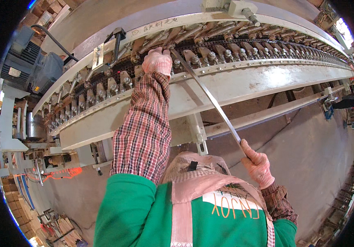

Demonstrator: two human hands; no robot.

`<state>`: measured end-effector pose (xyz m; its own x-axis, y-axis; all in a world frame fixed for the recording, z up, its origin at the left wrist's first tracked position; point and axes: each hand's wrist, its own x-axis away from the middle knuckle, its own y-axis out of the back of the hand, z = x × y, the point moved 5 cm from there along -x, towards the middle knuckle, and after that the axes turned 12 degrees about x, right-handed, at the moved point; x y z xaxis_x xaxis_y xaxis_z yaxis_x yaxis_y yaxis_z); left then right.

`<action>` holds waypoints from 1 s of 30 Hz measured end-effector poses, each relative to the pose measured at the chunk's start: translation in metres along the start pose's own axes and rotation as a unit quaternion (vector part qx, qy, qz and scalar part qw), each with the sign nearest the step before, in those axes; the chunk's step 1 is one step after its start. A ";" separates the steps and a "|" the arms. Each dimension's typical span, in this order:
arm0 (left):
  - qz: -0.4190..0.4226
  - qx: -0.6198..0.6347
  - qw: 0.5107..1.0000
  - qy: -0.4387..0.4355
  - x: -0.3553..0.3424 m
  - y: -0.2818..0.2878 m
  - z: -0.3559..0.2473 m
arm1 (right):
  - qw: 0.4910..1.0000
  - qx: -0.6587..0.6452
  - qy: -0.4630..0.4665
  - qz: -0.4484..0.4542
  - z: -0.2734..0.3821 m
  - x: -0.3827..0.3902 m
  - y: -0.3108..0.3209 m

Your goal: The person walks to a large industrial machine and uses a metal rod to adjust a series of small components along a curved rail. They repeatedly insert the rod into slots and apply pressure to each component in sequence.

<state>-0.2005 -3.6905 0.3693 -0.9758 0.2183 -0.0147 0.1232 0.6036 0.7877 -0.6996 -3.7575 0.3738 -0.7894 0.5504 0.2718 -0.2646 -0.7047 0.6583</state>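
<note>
Long, flat grey strip (215,102): slanting, upper end at metal brackets (205,52), lower end in right hand (258,164).

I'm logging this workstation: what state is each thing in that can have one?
Pale metal chain machine: cannot tell if running.
Flat silver metal bar: slanted, upper end at machine.
Right pink-gloved hand: closed around bar.
Left pink-gloved hand: beside bar's upper end, grip hidden.
Grey ribbed motor: likewise unclear.
Bright orange hose: coiled.
</note>
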 end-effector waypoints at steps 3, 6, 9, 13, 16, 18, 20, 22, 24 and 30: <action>0.014 -0.006 1.000 0.000 -0.006 -0.002 0.002 | 1.000 0.022 -0.006 0.011 0.005 -0.005 0.004; 0.030 -0.048 0.998 -0.019 -0.023 -0.015 0.024 | 0.999 0.031 0.009 0.022 -0.002 -0.006 -0.004; 0.028 -0.073 0.997 -0.011 0.004 -0.004 -0.004 | 1.000 -0.017 -0.004 0.024 -0.012 -0.005 -0.013; 0.038 -0.102 0.994 0.024 0.007 -0.004 -0.009 | 0.985 -0.146 -0.064 0.070 -0.005 -0.007 -0.025; 0.013 -0.106 0.994 0.000 -0.010 -0.011 0.003 | 0.965 -0.229 -0.101 0.080 0.010 -0.010 -0.036; -0.007 -0.092 0.993 -0.067 -0.006 -0.012 0.000 | 0.935 -0.318 -0.129 0.088 0.014 0.001 -0.047; -0.038 -0.082 0.995 -0.052 -0.018 -0.012 0.015 | 0.881 -0.447 -0.115 0.106 0.019 0.017 -0.071; -0.012 -0.012 1.000 -0.002 0.009 0.000 -0.002 | 0.847 -0.498 -0.158 0.103 0.010 0.026 -0.079; -0.047 -0.040 0.996 -0.063 0.016 0.010 -0.014 | 0.836 -0.499 -0.198 0.114 0.019 0.031 -0.071; -0.025 -0.072 0.992 -0.099 0.018 0.010 -0.011 | 0.938 -0.303 -0.147 0.076 0.040 0.020 -0.030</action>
<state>-0.2190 -3.6891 0.3841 -0.9237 0.3455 -0.1654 0.0346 0.5053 0.8622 -0.6847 -3.7074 0.3877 -0.6803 0.4604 0.5703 -0.4988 -0.8609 0.1000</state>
